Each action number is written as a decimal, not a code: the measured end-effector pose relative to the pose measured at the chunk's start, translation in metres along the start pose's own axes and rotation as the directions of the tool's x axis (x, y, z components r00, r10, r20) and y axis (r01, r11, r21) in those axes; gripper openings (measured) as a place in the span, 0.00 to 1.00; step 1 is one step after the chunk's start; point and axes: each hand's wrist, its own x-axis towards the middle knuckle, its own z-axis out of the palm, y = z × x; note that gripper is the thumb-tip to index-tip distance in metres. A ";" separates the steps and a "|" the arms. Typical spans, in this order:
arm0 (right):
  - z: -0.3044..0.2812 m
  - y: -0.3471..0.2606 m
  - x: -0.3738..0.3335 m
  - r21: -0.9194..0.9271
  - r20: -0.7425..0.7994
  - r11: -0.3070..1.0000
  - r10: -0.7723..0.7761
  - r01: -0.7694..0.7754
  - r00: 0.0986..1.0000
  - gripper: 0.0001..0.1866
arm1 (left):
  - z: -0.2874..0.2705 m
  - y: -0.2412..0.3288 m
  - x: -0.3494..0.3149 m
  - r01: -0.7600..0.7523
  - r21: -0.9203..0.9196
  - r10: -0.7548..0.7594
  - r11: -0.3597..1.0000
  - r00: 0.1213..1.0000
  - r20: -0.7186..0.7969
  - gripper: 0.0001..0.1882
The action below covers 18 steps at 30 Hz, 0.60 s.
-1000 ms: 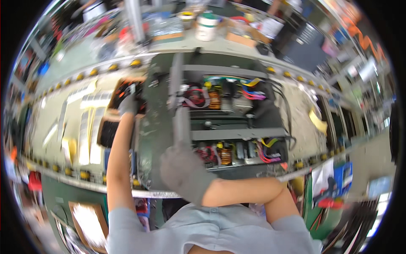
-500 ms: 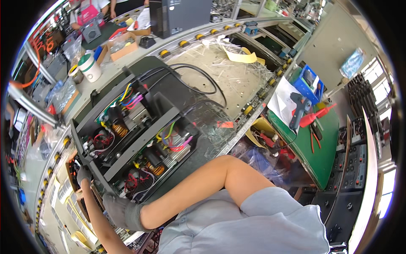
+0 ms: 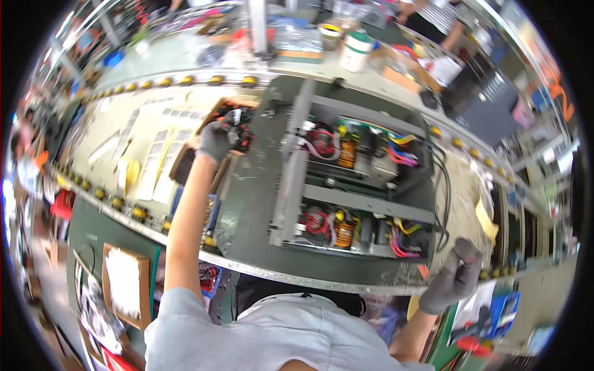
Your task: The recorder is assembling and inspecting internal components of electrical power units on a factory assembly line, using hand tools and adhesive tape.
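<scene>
My left hand point(image 3: 215, 142), in a grey glove, is at a cardboard box point(image 3: 216, 168) of small black and orange parts point(image 3: 242, 128). Its fingers are bent over the parts, and what they hold is hidden by blur. Off the right end of the open metal housings, my gloved right hand point(image 3: 455, 277) is raised with fingers curled together; anything inside is too small to make out. Two dark grey housings point(image 3: 370, 196) lie side by side on a dark board point(image 3: 250, 213). Circuit boards, copper coils point(image 3: 346, 154) and coloured wires point(image 3: 403, 151) show inside them.
Black cables point(image 3: 444, 185) loop off the housings' right end. A roller conveyor point(image 3: 141, 213) runs along the bench. White tub point(image 3: 357, 51) and cardboard tray point(image 3: 405, 73) stand behind. At lower right are a blue bin point(image 3: 504, 311) and a red-and-dark tool point(image 3: 475, 343). Another person point(image 3: 436, 21) is at the back.
My view has swung left. My right hand has gone from the housings' left end to beyond their right end. My left hand remains by the parts box, now over its contents.
</scene>
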 end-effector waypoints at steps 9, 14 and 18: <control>0.047 0.017 0.037 -0.175 0.204 0.964 -0.164 0.201 0.965 0.05 | 0.025 0.004 -0.062 -0.001 0.102 -0.007 0.995 0.997 0.083 0.17; 0.073 0.025 0.065 -0.129 0.386 0.975 -0.119 0.181 0.915 0.05 | 0.039 0.002 -0.058 0.112 0.179 -0.146 0.977 0.970 0.193 0.17; 0.105 0.050 0.097 -0.051 0.519 0.994 -0.056 0.096 0.853 0.05 | 0.058 -0.006 -0.053 0.171 0.220 -0.213 0.960 0.960 0.183 0.17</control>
